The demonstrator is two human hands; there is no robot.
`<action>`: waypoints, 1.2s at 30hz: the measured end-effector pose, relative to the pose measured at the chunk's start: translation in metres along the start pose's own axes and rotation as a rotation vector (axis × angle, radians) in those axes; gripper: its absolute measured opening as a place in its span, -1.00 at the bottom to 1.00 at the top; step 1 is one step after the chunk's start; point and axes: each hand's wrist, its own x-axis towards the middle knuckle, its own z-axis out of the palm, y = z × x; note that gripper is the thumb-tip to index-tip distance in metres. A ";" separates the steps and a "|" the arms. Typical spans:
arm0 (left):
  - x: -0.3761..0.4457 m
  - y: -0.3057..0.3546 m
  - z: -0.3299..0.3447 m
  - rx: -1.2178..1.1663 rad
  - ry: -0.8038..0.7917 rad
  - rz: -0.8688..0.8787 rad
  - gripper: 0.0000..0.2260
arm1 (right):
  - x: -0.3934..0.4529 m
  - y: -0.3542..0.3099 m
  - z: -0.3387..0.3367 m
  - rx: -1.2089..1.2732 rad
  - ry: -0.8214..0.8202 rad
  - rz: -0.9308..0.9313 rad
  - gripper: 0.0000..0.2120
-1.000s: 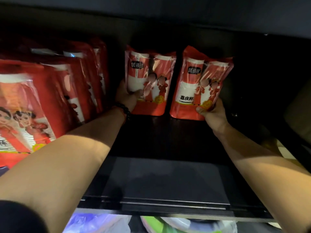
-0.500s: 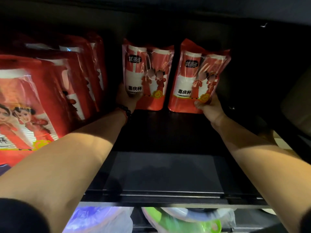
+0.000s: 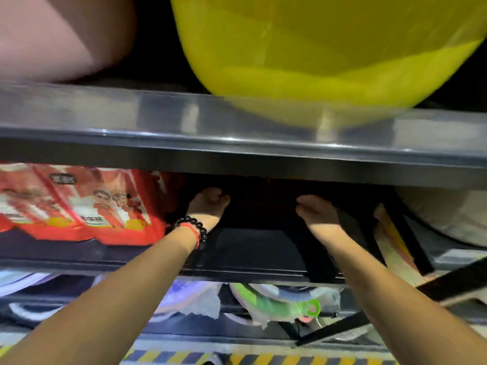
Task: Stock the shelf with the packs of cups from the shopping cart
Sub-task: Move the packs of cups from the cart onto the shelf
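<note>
Left hand (image 3: 208, 206): reaches into the dark shelf bay, fingers curled in loosely, nothing seen in them; a black bead bracelet (image 3: 193, 225) and a red cord circle the wrist.
Right hand (image 3: 317, 212): also inside the bay, well apart from the left; its fingers go into shadow, so I cannot tell whether they are spread or curled.
Packs (image 3: 79, 204): red cup packs stand on the shelf to the left of the left hand, fronts facing out; blurred.
Shelf (image 3: 250, 248): dark board, bare between the two hands.
Upper shelf (image 3: 184, 148): its metal edge crosses the view above the hands.
Basin (image 3: 329, 56): yellow, on the upper shelf.
Below: bagged goods (image 3: 276, 301), green and white, under the shelf.
</note>
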 end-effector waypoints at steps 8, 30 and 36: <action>-0.159 -0.010 -0.045 -0.128 -0.120 0.011 -0.78 | -0.115 -0.061 -0.001 0.107 -0.269 -0.124 -0.80; -0.428 -0.209 -0.238 -0.371 0.434 -0.467 -0.87 | -0.393 -0.197 0.213 -0.050 -1.073 -0.483 -0.82; -0.527 -0.272 -0.296 -0.435 0.655 -0.604 -0.90 | -0.492 -0.239 0.282 -0.077 -1.236 -0.583 -0.67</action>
